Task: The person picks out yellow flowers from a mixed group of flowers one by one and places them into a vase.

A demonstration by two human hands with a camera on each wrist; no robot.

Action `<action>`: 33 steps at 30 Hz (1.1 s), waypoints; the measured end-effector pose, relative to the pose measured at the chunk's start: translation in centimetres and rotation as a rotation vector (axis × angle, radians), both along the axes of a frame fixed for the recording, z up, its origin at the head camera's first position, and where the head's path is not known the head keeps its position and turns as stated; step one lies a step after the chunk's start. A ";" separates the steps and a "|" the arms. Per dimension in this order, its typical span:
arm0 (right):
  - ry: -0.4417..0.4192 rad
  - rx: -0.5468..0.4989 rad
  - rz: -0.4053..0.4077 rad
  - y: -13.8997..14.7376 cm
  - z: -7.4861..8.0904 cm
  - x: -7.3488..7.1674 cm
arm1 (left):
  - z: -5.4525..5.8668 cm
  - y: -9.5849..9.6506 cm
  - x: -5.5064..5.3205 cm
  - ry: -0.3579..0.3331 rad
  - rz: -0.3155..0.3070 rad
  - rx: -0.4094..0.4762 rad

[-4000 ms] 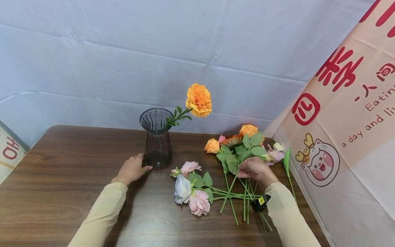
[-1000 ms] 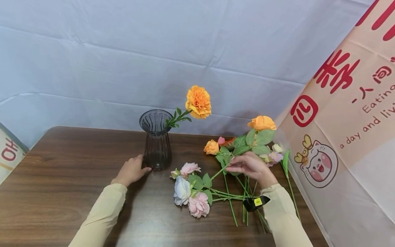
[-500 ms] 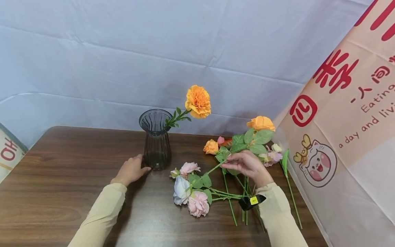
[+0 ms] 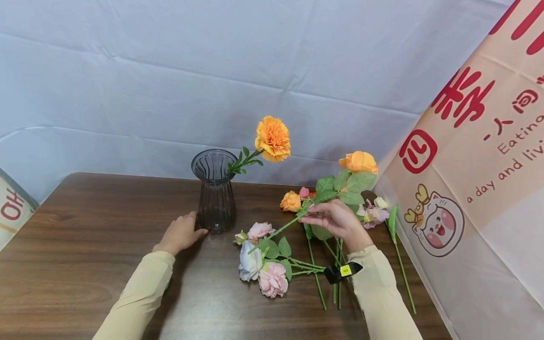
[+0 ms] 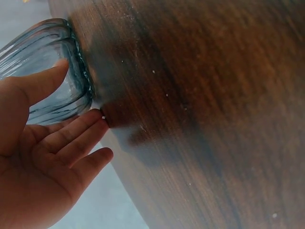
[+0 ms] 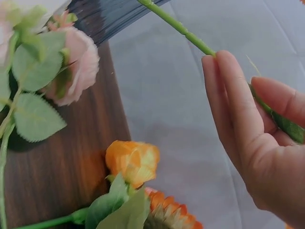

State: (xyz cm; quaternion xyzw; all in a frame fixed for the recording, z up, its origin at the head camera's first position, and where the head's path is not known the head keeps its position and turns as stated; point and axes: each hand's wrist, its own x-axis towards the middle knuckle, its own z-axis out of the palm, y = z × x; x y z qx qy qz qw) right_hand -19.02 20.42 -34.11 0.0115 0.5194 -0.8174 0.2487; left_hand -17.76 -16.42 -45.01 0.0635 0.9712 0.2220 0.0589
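Observation:
In the head view my left hand [image 4: 180,233] rests against the lower left side of a dark, ribbed glass vase [image 4: 216,208]. Its thumb lies across the front of the glass [image 5: 52,71], and the other fingers extend fairly straight along the base in the left wrist view. An orange carnation [image 4: 273,138] leans out of the vase to the right. My right hand [image 4: 335,222] pinches the green stem [image 4: 276,232] of an orange rose [image 4: 359,162] between thumb and fingers. The rose's head points back right, and its bare stem end slants left above the pink flowers.
Pink and pale blue flowers [image 4: 250,260] lie in front of the vase, stems pointing right. Behind my right hand lie a smaller orange rose [image 4: 291,201], a lilac flower [image 4: 374,215] and other stems. A printed cloth [image 4: 467,189] borders the table's right side.
The orange rose has been lifted from the pile by my right hand, which has moved left and slightly up. Its stem end now reaches further left. My left hand has stayed at the vase.

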 end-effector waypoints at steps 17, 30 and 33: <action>-0.001 -0.051 -0.043 -1.4 3.3 -0.6 | 0.0 -0.1 0.1 0.004 0.000 -0.001; 0.008 -0.058 -0.046 -2.4 6.7 -1.2 | -0.1 -0.2 0.1 0.008 -0.003 0.000; 0.020 -0.047 -0.046 -2.7 7.1 -1.3 | -0.1 -0.1 0.0 0.008 -0.002 0.001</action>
